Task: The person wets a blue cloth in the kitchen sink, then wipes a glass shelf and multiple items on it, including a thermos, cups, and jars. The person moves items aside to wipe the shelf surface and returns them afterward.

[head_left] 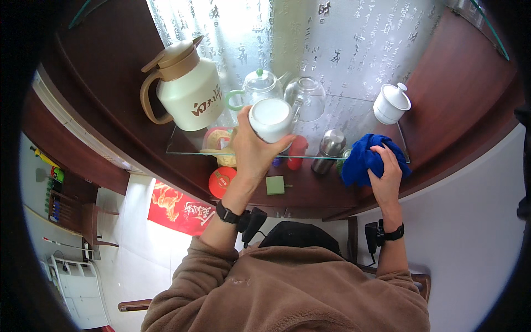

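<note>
My left hand (254, 151) grips a white round cup or jar (271, 116) above the front of a glass shelf (361, 124). Its pale flat end faces up at me. A bunched blue cloth (361, 159) is under my right hand (386, 172), at the shelf's right front edge. Behind the white piece stand a glass teapot (259, 85) with a green handle and an upturned glass mug (311, 99). To the right, a white lidded ceramic cup (391, 103) rests near the cabinet wall.
A cream thermal jug (193, 93) with a brown handle stands at the left. Below the glass are a steel flask (327, 151), a red container (297, 151), a round red tin (222, 181) and a green box (275, 185). The glass edge (298, 157) runs across the front.
</note>
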The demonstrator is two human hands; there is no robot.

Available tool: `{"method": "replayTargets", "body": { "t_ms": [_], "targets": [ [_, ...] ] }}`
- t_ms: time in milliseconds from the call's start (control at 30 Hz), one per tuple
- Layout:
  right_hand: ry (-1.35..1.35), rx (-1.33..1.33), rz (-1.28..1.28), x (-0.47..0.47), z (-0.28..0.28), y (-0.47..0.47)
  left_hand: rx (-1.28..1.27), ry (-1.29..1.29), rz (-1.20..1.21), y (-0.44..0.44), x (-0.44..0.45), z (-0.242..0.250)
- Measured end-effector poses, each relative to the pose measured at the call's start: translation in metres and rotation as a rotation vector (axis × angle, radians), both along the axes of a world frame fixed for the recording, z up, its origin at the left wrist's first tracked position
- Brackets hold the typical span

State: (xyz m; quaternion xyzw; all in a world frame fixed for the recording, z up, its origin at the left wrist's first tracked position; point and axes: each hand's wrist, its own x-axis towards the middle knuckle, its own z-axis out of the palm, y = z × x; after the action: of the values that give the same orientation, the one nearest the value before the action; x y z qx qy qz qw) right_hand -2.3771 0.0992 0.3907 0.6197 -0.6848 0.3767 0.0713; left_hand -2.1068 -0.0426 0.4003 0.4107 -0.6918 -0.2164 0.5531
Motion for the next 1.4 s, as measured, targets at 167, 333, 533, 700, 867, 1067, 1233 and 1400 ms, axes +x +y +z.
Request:
{"method": "replayTargets", "body": {
  "t_ms": [167, 333, 533, 700, 867, 1067, 1233, 1400],
  "targets": [
    [0.007, -0.008, 0.014, -0.001, -0.002, 0.000, -0.095, -0.057, 0.110, 0.004, -0.014, -0.003],
    [0.005, 0.000, -0.004, -0.001, -0.003, 0.001, -0.119, -0.082, 0.136, 0.006, -0.021, -0.009],
    [0.015, -0.008, -0.008, -0.001, -0.004, 0.000, -0.132, -0.060, 0.125, 0.007, -0.027, -0.013],
    [0.016, -0.015, 0.004, 0.000, -0.004, 0.001, -0.147, -0.054, 0.080, 0.006, -0.040, -0.017],
    [0.025, -0.028, -0.019, 0.005, -0.005, 0.000, -0.071, -0.101, 0.078, -0.002, -0.044, -0.013],
    [-0.060, -0.081, -0.011, 0.013, -0.005, 0.002, -0.095, -0.037, 0.030, 0.005, -0.021, -0.005],
    [-0.789, -0.078, 0.162, 0.030, 0.004, 0.014, -0.496, -0.025, 0.456, -0.006, 0.073, 0.016],
    [-1.438, -0.051, 0.441, 0.064, 0.010, 0.013, -0.537, -0.195, 0.795, -0.044, 0.140, 0.050]
  ]
}}
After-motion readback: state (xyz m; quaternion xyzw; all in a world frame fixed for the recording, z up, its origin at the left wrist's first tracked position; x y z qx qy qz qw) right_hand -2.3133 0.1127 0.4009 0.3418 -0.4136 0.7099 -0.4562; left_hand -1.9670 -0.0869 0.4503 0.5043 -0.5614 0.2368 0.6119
